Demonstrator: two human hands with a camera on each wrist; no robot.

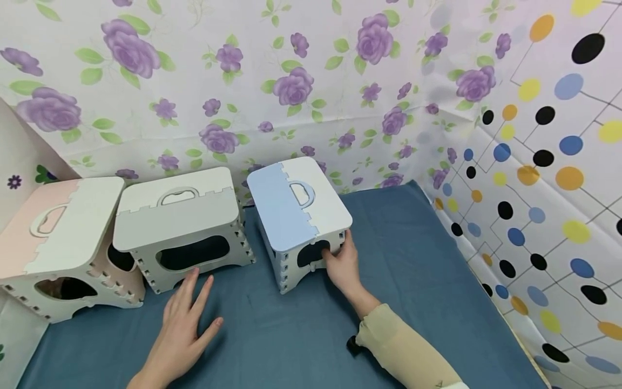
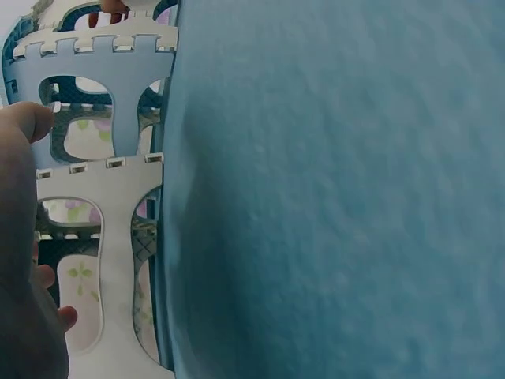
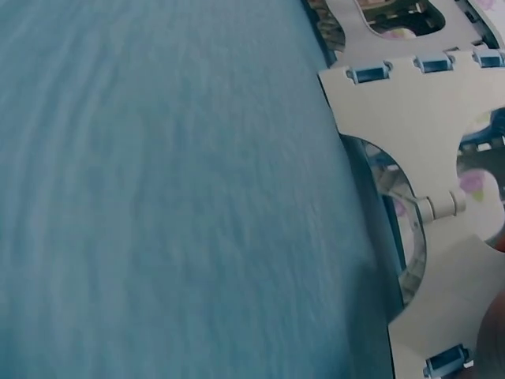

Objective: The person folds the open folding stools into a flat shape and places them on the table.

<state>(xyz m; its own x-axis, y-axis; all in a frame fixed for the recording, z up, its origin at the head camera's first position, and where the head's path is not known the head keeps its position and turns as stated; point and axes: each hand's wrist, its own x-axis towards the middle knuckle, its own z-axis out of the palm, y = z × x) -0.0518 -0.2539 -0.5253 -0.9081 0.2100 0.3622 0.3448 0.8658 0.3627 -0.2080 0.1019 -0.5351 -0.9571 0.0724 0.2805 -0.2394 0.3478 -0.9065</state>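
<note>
A blue-and-white folding step stool [image 1: 272, 205] stands unfolded at the right of a row of stools, turned at an angle. My right hand [image 1: 344, 265] grips the corner of its end panel, with the thumb at the oval hole. The right wrist view shows that white panel [image 3: 410, 118] close up, with part of the hand [image 3: 493, 339] at the edge. My left hand [image 1: 182, 324] holds nothing; its fingers are spread before the grey-and-white stool [image 1: 180, 216], near its lower front edge. In the left wrist view, the left hand [image 2: 24, 237] shows dark at the side.
A pink-and-white folding stool [image 1: 73, 232] stands at the far left, beside the grey one. Blue cloth [image 1: 272, 335] covers the surface under the stools. Behind hangs a flowered sheet [image 1: 291, 86], and a dotted sheet [image 1: 544, 205] borders the right side.
</note>
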